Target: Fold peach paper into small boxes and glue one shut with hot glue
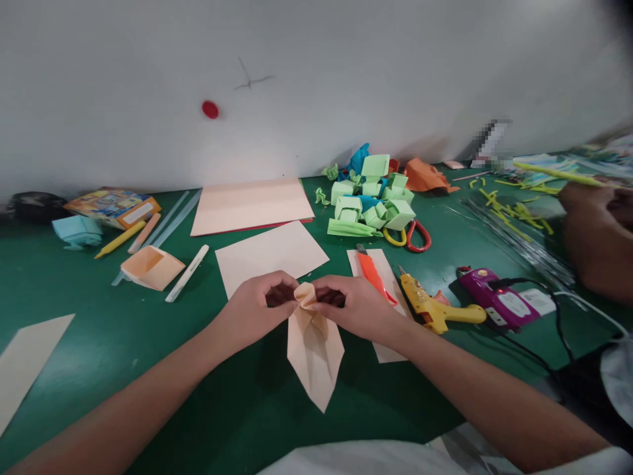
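Note:
Between my two hands is a peach sheet of folded paper (316,356), its top end curled and its lower end coming to a point above the green table. My left hand (262,297) pinches the curled top from the left. On the other side, my right hand (353,303) grips the same top edge between thumb and fingers. Just behind my hands lies a flat peach sheet (271,254). To the right of my right hand, an orange utility knife (373,274) rests on a peach strip (390,353).
A yellow glue gun (435,305) and purple power box (509,303) with cables lie right. Green folded paper pieces (373,198) and scissors (419,237) stand behind. Left are a folded peach box (153,267) and white marker (188,274). Another person's hand (598,237) holds a yellow stick.

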The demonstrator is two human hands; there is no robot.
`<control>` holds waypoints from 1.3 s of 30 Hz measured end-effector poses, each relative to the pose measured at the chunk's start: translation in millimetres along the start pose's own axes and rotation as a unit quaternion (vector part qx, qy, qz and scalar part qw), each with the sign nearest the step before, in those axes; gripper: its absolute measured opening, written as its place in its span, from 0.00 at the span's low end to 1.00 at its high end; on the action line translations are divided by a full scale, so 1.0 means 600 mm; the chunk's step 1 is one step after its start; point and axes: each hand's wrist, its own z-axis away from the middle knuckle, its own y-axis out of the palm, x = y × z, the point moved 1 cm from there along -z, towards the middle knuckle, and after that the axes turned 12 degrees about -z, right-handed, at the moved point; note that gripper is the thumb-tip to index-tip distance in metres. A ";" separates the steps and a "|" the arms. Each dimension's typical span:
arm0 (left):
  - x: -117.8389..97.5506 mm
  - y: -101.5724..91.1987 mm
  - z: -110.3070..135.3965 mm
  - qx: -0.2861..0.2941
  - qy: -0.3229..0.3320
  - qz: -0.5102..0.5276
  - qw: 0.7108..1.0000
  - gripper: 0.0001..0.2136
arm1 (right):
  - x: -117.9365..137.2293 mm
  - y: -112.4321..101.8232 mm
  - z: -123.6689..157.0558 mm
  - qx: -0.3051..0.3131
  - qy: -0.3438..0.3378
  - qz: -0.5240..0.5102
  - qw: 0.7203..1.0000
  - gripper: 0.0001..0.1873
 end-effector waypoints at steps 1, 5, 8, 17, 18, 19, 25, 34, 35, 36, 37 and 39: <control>0.002 0.000 0.001 -0.005 -0.001 -0.003 1.000 0.10 | 0.000 -0.001 0.000 -0.003 0.003 -0.013 1.000 0.13; 0.014 0.001 0.005 -0.065 -0.022 -0.026 0.997 0.21 | -0.004 -0.008 0.000 -0.042 0.020 -0.042 0.998 0.31; 0.022 0.004 0.011 -0.125 -0.010 -0.045 0.991 0.33 | -0.009 -0.013 0.000 -0.069 0.021 -0.048 0.996 0.40; 0.036 0.018 0.038 -0.120 0.056 -0.287 0.949 0.15 | -0.017 -0.008 -0.001 -0.107 -0.023 0.021 0.994 0.36; 0.036 0.017 0.040 -0.125 0.063 -0.314 0.939 0.14 | -0.017 -0.008 -0.001 -0.108 -0.039 0.048 0.992 0.33; 0.037 0.016 0.042 -0.128 0.071 -0.337 0.930 0.13 | -0.017 -0.009 -0.001 -0.104 -0.059 0.081 0.990 0.30; 0.038 0.008 0.058 -0.137 0.141 -0.428 0.882 0.13 | -0.023 -0.013 -0.001 -0.049 -0.156 0.232 0.959 0.15; 0.005 0.017 0.091 -0.055 0.360 -0.435 0.823 0.10 | -0.018 -0.015 -0.001 0.060 -0.159 0.169 0.971 0.11; 0.003 0.018 0.091 -0.057 0.366 -0.426 0.826 0.10 | -0.015 -0.014 -0.001 0.068 -0.158 0.161 0.972 0.10; 0.003 0.020 0.090 -0.064 0.367 -0.415 0.830 0.09 | -0.012 -0.014 0.000 0.068 -0.156 0.155 0.973 0.10; 0.004 0.021 0.089 -0.075 0.364 -0.405 0.836 0.08 | -0.009 -0.013 0.000 0.065 -0.152 0.148 0.975 0.10; 0.009 0.023 0.085 -0.105 0.338 -0.391 0.850 0.07 | -0.003 -0.013 0.001 0.064 -0.144 0.126 0.980 0.10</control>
